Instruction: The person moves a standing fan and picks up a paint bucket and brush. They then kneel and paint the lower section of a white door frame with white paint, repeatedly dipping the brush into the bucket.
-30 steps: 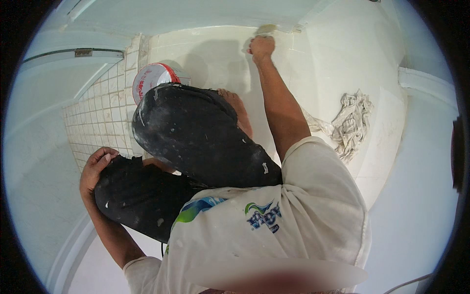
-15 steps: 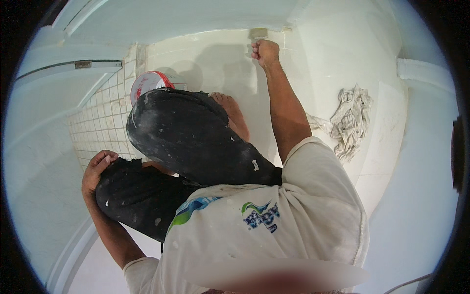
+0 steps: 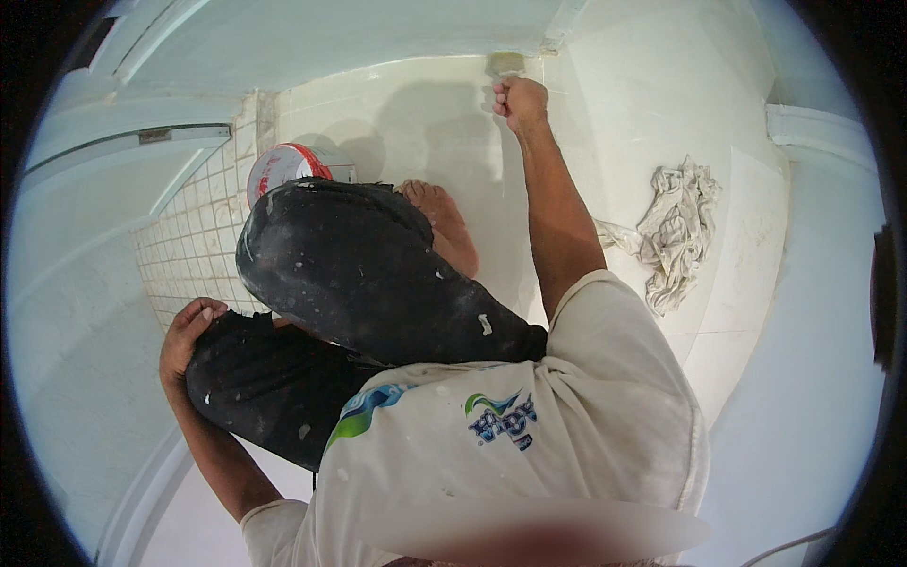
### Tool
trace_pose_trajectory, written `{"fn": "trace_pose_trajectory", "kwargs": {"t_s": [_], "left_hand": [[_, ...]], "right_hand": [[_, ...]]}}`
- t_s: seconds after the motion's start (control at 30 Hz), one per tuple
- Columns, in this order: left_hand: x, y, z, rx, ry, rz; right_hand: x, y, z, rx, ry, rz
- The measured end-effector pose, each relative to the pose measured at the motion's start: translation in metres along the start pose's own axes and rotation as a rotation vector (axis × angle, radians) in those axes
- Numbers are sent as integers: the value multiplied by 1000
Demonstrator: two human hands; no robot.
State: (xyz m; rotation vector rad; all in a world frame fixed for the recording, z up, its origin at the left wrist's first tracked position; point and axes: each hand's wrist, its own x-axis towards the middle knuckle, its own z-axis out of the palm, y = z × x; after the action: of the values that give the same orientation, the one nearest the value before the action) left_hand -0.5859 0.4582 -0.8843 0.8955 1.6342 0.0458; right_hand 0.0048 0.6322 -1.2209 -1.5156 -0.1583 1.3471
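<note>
At the far wall's foot my right hand is closed around a wide flat paintbrush. Its pale, yellowish-grey head meets the line where wall and floor join; the handle is hidden inside my fist. My right arm reaches straight out ahead. My left hand rests on my bent left knee, fingers lying loosely over it beside the frayed trouser edge, with nothing visible in them. A white and red bucket stands beyond my right knee, partly hidden by it.
A crumpled pale cloth lies on the cream floor to the right. Small white tiles cover the floor at left. Pale blue walls enclose the space, with a door frame at left. My bare foot is beside the bucket.
My right hand and the brush have shifted slightly to the right along the wall's foot. The left hand stays on the knee; the whole view has moved a little.
</note>
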Motion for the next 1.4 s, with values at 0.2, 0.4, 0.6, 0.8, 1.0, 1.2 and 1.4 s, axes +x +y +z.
{"fn": "trace_pose_trajectory", "kwargs": {"t_s": [0.2, 0.4, 0.6, 0.8, 1.0, 1.2, 1.4], "left_hand": [[2, -6, -9, 18, 5, 5], [21, -5, -18, -22, -14, 19], [26, -10, -26, -127, -9, -1], [13, -29, -30, -142, 47, 10], [17, -38, -41, -95, 42, 17], [18, -46, -56, -107, 35, 13], [26, -77, -89, -134, 43, -4]], "right_hand": [[11, -4, -2, 77, 57, -37], [6, 23, 60, 11, 28, -44], [-7, 57, 127, -19, -102, 30], [-3, 63, 93, 80, 6, -39], [15, 68, 124, 52, 54, 0], [0, 117, 210, 54, -138, 23], [-24, 152, 252, -20, -152, 42]]}}
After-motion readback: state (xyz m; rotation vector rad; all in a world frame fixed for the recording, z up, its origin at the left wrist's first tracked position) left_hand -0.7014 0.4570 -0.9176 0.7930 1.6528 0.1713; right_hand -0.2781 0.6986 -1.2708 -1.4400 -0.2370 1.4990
